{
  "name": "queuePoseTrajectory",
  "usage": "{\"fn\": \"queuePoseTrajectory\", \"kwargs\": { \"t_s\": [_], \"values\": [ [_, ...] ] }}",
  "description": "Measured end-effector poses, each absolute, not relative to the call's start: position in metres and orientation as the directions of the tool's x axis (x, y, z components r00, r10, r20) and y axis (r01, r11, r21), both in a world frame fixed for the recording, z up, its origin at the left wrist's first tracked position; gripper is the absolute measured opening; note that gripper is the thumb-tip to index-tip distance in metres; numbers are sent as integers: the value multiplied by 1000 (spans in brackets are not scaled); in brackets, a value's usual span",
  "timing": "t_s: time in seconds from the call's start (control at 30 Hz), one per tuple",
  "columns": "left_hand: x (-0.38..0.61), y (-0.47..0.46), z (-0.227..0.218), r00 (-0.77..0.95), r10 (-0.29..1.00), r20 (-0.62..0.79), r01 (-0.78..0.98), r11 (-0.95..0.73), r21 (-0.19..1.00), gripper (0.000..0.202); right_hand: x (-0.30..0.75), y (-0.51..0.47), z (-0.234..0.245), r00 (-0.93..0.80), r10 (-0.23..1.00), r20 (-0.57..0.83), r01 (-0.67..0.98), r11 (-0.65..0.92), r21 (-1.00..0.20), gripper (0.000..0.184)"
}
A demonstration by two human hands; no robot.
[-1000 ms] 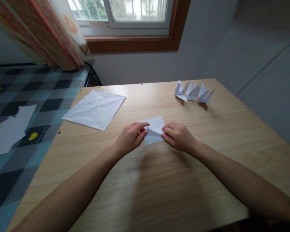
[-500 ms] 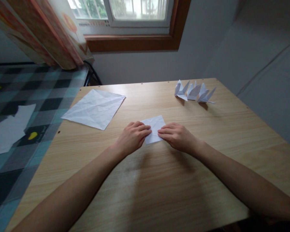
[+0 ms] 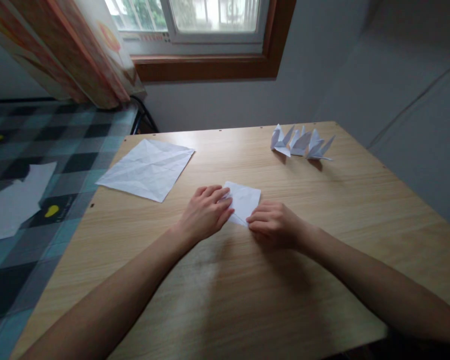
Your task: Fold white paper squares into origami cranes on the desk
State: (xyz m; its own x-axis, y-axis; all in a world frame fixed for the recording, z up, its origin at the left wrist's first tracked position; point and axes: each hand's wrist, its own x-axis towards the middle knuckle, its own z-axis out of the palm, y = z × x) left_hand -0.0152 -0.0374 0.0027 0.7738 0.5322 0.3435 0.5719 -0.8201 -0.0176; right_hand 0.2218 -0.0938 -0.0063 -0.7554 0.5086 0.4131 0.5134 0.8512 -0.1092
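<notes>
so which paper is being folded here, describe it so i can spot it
On the wooden table under the window, it is the small folded paper at the centre, pressed between the left hand and right hand. It's smaller than the creased open sheet and lies flat.

A single head-worn camera looks forward and steeply down from close above the near edge of the bench. It faces the far wall, with the window along the top of the frame and a bed at left. Both forearms enter from the bottom corners.
</notes>
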Motion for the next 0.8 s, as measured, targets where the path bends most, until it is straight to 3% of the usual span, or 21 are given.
{"fn": "queuePoseTrajectory", "kwargs": {
  "t_s": [0.2,0.27,0.4,0.57,0.8],
  "values": [
    [-11,-38,5,768,591,247,610,-792,-3,31,195,-105,-7,-864,326,384,267,943,-200,16],
    [-12,-37,5,786,580,217,591,-807,16,33,195,-103,-10,-851,321,417,247,943,-222,19],
    [-15,-34,2,803,555,215,548,-831,99,35,208,-92,-16,-751,389,533,335,921,-201,28],
    [-19,-30,-2,804,571,168,539,-818,202,40,227,-79,-19,-714,439,545,443,887,-133,38],
    [-18,-30,1,812,578,85,549,-804,227,43,231,-76,-13,-646,449,618,503,859,-98,28]
  ]
}}
